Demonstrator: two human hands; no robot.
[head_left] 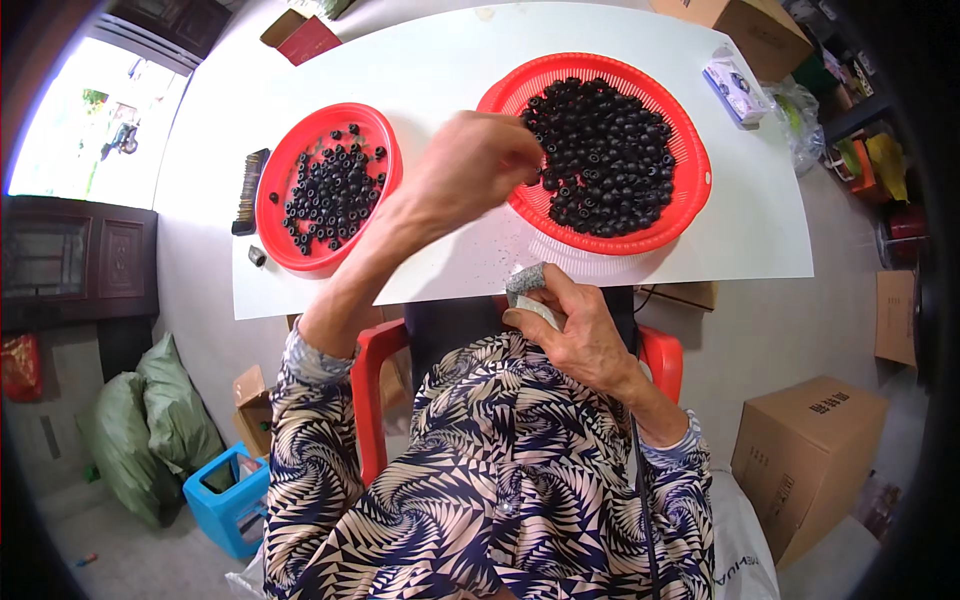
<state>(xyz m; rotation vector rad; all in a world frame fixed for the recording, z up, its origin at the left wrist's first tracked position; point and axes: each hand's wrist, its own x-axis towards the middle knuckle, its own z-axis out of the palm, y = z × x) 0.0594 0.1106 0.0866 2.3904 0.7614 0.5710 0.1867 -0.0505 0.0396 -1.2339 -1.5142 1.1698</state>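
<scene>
My left hand [478, 165] reaches across the table to the left rim of a red slotted basket [690, 205]. Its fingers are bent and smeared by motion, so what they hold does not show. Many small black round pieces [605, 150] fill that basket. Near the table's front edge, my right hand [580, 335] is closed around a small whitish object [538, 308] whose kind I cannot make out. A grey speckled wrap [524, 281] covers its index finger. Beyond my left forearm stands a shallow red bowl [275, 232] with black pieces that show open, ring-like ends [335, 195].
A black tray-like item [250, 190] and a small dark object [257, 256] lie left of the bowl. A small box [737, 90] sits at the far right. Dark crumbs dot the white table [440, 265] before me. A blue stool [228, 505] and cardboard carton [810, 460] flank me.
</scene>
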